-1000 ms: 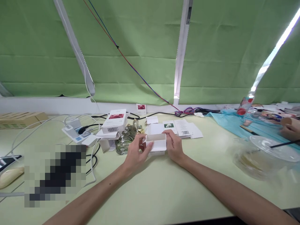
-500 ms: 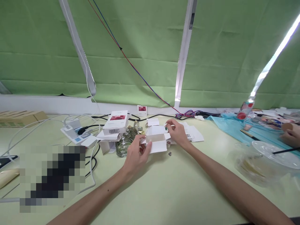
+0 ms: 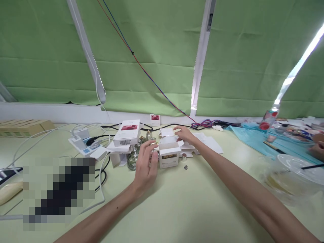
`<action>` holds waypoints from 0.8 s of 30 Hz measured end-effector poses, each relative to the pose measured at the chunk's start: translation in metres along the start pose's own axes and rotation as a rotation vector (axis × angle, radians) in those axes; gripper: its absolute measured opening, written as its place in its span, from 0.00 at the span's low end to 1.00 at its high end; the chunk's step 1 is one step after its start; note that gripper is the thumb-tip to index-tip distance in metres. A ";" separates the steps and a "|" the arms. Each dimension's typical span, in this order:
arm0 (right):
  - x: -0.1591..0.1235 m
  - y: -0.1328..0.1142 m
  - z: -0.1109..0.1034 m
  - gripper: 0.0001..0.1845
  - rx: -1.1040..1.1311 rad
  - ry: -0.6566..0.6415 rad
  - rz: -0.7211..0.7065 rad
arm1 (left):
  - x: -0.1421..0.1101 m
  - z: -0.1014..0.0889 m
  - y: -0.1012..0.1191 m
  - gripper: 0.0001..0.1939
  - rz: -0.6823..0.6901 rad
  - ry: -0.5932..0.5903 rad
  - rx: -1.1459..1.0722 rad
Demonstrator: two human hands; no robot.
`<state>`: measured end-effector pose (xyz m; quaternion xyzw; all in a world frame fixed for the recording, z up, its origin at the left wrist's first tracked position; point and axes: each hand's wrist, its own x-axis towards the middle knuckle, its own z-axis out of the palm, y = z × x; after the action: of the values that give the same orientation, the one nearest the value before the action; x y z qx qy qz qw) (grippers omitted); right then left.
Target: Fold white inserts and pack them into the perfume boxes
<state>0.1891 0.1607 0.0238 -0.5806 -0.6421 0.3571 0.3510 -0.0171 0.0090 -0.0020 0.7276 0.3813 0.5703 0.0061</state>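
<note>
An open white carton (image 3: 169,160) with a dark gold picture on its front stands upright on the table, flaps raised. My left hand (image 3: 146,162) is at its left side, fingers stretched and apart; whether they touch the carton I cannot tell. Behind the carton, my right hand (image 3: 186,135) reaches over white paper pieces with its fingers bent and apart, its fingertips partly hidden. Glass bottles (image 3: 132,160) stand left of the carton, partly covered by my left hand. A small metal cap (image 3: 184,156) and a tiny metallic piece (image 3: 186,167) lie to the carton's right.
A white box with a red picture (image 3: 126,132) rests on other cartons at left. Cables and a power strip (image 3: 87,145) lie beyond it. At right are a lidded plastic cup (image 3: 286,180), a blue plastic sheet (image 3: 245,136) and another person's hand (image 3: 317,148).
The carton has tipped upright, so its printed front now shows. My left hand has loosened from it and its fingers have straightened. My right hand has moved slightly left behind the carton.
</note>
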 end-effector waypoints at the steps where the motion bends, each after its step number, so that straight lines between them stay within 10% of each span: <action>1: 0.002 0.000 0.001 0.16 0.016 -0.012 0.013 | 0.000 0.000 -0.001 0.10 0.034 0.024 -0.008; 8: 0.010 -0.002 0.005 0.16 0.170 -0.085 0.091 | -0.005 -0.002 0.003 0.11 0.316 0.116 -0.042; 13: 0.012 0.001 0.007 0.11 0.252 -0.091 0.144 | -0.014 -0.002 0.014 0.13 0.561 -0.091 -0.097; 24: 0.013 0.004 0.013 0.12 0.329 -0.057 0.194 | -0.017 0.002 0.023 0.09 0.552 -0.405 -0.061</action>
<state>0.1785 0.1729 0.0141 -0.5641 -0.5258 0.5056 0.3870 -0.0041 -0.0156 -0.0064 0.9012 0.1440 0.4056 -0.0512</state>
